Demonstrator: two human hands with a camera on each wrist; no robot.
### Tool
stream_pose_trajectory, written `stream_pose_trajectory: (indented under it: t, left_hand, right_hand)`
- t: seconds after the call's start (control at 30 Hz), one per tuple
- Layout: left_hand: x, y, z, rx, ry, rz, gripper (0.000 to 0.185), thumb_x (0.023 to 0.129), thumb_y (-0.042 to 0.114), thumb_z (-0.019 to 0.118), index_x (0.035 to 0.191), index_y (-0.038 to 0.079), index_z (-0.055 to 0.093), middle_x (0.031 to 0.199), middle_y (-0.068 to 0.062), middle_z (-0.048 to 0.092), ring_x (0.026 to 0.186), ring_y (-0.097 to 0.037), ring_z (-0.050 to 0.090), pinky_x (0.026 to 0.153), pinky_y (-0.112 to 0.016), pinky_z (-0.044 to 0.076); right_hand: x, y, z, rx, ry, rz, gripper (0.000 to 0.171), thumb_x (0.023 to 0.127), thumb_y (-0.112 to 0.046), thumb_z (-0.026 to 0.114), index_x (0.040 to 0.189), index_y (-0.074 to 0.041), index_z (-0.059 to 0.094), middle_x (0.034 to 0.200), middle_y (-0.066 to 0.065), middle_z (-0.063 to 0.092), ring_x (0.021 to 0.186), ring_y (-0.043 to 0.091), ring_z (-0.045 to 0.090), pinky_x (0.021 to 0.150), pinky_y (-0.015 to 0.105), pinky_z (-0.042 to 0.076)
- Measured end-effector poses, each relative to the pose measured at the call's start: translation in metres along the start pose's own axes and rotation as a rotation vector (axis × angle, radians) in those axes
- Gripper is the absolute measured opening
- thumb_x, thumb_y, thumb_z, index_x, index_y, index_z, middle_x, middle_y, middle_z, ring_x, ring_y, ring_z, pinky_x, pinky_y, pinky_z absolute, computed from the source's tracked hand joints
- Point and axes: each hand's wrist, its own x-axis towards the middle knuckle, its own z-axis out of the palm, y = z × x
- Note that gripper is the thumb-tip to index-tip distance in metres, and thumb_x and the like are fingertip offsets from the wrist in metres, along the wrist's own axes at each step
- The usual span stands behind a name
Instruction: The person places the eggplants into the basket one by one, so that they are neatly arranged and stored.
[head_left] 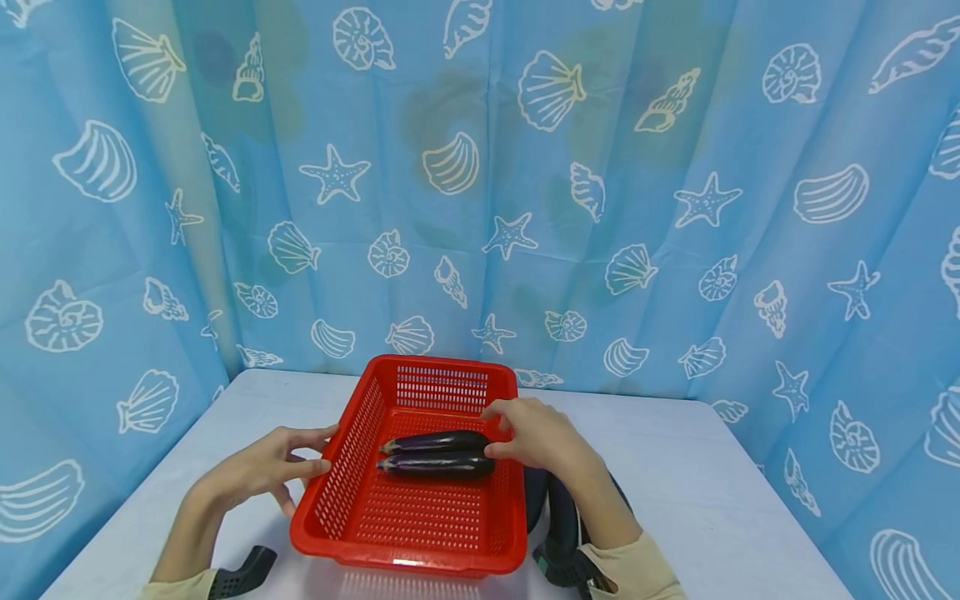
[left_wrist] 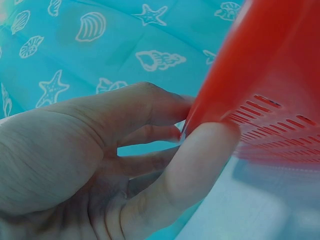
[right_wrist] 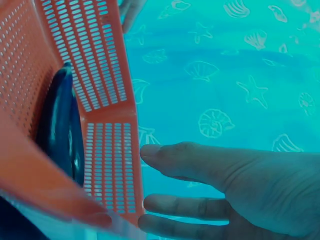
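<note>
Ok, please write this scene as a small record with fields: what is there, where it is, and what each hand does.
Surface: white table, before a blue curtain with shells
Container: red basket, perforated, on the table
Contents: two eggplants, dark purple, side by side, lying crosswise
Left hand: fingers straight, thumb against the basket's left wall
Right hand: over the basket's right rim, fingers extended beside the eggplants' ends; contact unclear
Wrists: dark camera straps

Blue curtain (head_left: 675, 250) (shells, starfish) — behind a white table (head_left: 712, 483).
</note>
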Motion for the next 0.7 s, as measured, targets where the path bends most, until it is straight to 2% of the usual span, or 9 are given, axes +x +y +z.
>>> stream_pose_trajectory:
  t: [0.23, 0.4, 0.7]
  left_hand:
    - [-0.001, 0.0, 0.001, 0.0, 0.005, 0.0, 0.072, 0.093, 0.024, 0.066, 0.151, -0.002, 0.032, 0.138, -0.027, 0.054, 0.101, -0.025, 0.07, 0.063, -0.046, 0.061]
    - [-0.001, -0.001, 0.001, -0.001, 0.007, 0.0, 0.071, 0.093, 0.024, 0.066, 0.151, -0.002, 0.033, 0.138, -0.027, 0.055, 0.101, -0.025, 0.07, 0.063, -0.046, 0.061]
    - [0.0, -0.001, 0.001, 0.005, 0.004, 0.004, 0.07, 0.094, 0.024, 0.065, 0.151, -0.002, 0.032, 0.135, -0.027, 0.056, 0.098, -0.025, 0.07, 0.063, -0.045, 0.061]
  right_hand:
    - [-0.016, 0.019, -0.001, 0.037, 0.028, 0.053, 0.049, 0.077, -0.026, 0.083, 0.122, -0.018, 0.065, 0.1, 0.004, 0.069, 0.079, 0.013, 0.06, 0.068, 0.031, 0.06]
    - [-0.024, 0.033, -0.001, 0.045, 0.048, 0.105, 0.049, 0.077, -0.027, 0.083, 0.122, -0.021, 0.065, 0.1, 0.001, 0.069, 0.078, 0.012, 0.06, 0.067, 0.032, 0.06]
    - [-0.04, 0.058, 0.008, 0.047, 0.025, 0.208, 0.05, 0.077, -0.03, 0.083, 0.123, -0.023, 0.065, 0.108, 0.005, 0.069, 0.084, 0.014, 0.062, 0.069, 0.036, 0.061]
